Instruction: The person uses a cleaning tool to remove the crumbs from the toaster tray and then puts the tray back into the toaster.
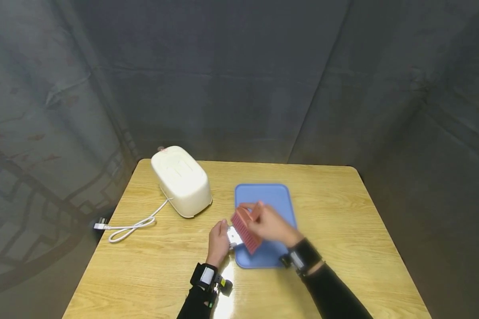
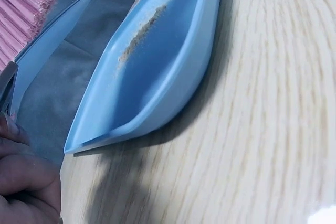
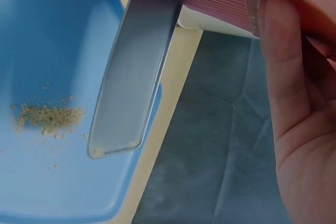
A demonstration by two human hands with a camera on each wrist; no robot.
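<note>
A pink brush [image 1: 246,231] with pink bristles is gripped by my right hand [image 1: 274,225]. Its bristles touch or lie very near a thin metal crumb tray [image 3: 134,77], whose end my left hand [image 1: 217,243] pinches. The crumb tray slants above a shallow blue tray [image 1: 263,192], and a few pale crumbs cling to its lower corner. A small heap of brownish crumbs [image 3: 50,116] lies in the blue tray. In the left wrist view, curled fingers [image 2: 26,177] show at the lower left, and the brush bristles [image 2: 26,9] at the upper left.
At the back left of the wooden table [image 1: 327,212] lies a cream-white toaster [image 1: 183,184], smooth side up. Its white cord [image 1: 137,225] is looped, with the plug [image 1: 101,226] at the table's left edge. Grey cloth [image 1: 239,88] hangs behind and beside the table.
</note>
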